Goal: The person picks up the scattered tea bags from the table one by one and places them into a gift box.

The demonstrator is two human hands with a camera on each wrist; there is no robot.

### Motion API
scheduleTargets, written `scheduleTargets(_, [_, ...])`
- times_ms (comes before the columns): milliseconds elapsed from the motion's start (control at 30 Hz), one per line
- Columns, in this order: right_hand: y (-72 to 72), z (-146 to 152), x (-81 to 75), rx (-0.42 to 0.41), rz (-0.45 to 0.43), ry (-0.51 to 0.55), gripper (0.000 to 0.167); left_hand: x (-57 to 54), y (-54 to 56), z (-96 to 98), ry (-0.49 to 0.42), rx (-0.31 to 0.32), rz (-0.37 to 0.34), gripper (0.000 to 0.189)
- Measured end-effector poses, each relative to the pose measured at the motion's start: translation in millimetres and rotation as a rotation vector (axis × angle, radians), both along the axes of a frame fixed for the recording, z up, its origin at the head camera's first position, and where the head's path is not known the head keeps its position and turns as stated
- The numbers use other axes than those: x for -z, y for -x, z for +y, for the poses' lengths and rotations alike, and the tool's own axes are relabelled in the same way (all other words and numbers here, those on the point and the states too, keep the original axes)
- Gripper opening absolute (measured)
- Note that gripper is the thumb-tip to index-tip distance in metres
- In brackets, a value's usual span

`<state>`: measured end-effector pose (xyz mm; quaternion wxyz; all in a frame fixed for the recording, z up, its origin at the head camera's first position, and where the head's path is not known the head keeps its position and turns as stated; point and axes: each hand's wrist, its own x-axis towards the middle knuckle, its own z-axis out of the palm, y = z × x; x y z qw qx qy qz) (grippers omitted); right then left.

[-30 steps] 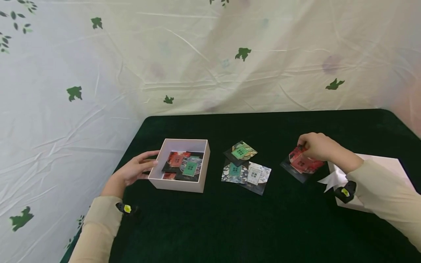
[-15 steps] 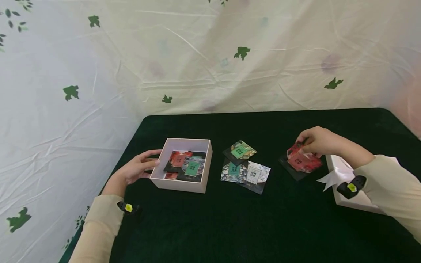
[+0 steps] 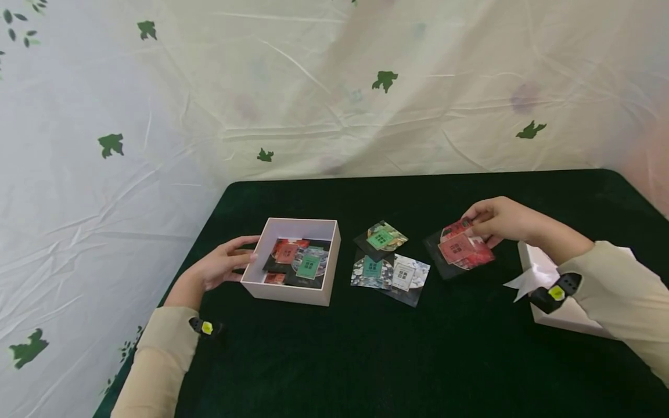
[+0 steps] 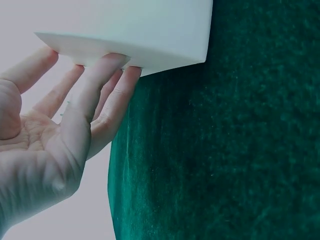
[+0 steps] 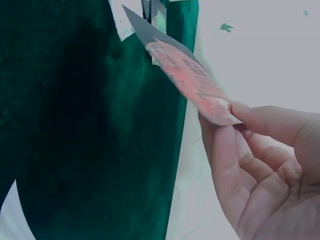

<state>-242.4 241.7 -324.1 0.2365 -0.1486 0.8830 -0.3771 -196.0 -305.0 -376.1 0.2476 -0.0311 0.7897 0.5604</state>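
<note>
Thumb and fingers of my right hand (image 3: 496, 219) pinch a flat, square red-and-black packet (image 3: 465, 248) by its edge, held over the table right of the middle. The right wrist view shows the same thin packet (image 5: 185, 75) side-on between thumb and fingers. On the left stands an open, pale pink box (image 3: 298, 295) holding several similar packets (image 3: 308, 266) with red and green labels. The fingertips of my left hand (image 3: 219, 266) touch its left wall, fingers mostly extended. Close up in the left wrist view, those fingertips meet the box's lower edge (image 4: 165, 55).
Between box and right hand lie a yellow-green packet (image 3: 380, 239), a teal-labelled one (image 3: 372, 273) and a grey-white one (image 3: 410, 278), overlapping. A pale box lid (image 3: 569, 316) with a white ribbon bow (image 3: 535, 281) sits under the right forearm. Dark green cloth (image 3: 366, 360) covers the table.
The right hand has lifted the red-and-black packet a little and carried it left, away from the lid. The box has slid slightly right along with the left hand.
</note>
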Motion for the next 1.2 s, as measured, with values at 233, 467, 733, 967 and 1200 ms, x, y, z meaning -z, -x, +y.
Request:
scheduleTargets(233, [1.1,-12,-2.0,0.052,-0.035,0.116,0.038,3.5,-2.1,-0.7,-0.017,-0.001,-0.011,0.07])
scheduleTargets(467, [1.2,-30,-9.4,0.092,-0.077,0.24,0.044,3.0,-5.8,2.5,-0.025,-0.004,-0.009,0.07])
scheduleTargets(733, [0.0,-65,-14.2,0.118,-0.119,0.348,0.045,0.8,-6.6,7.2,-0.027,-0.006,-0.019,0.069])
scheduleTargets(967, [-3.0,-107,-17.1,0.113,-0.159,0.408,0.041,4.5,-6.8,8.2,-0.024,-0.016,-0.026,0.069])
scheduleTargets(1200, [-2.5,-146,-14.3,0.104,-0.204,0.456,0.038,6.5,-9.4,8.1,-0.022,-0.017,-0.022,0.069])
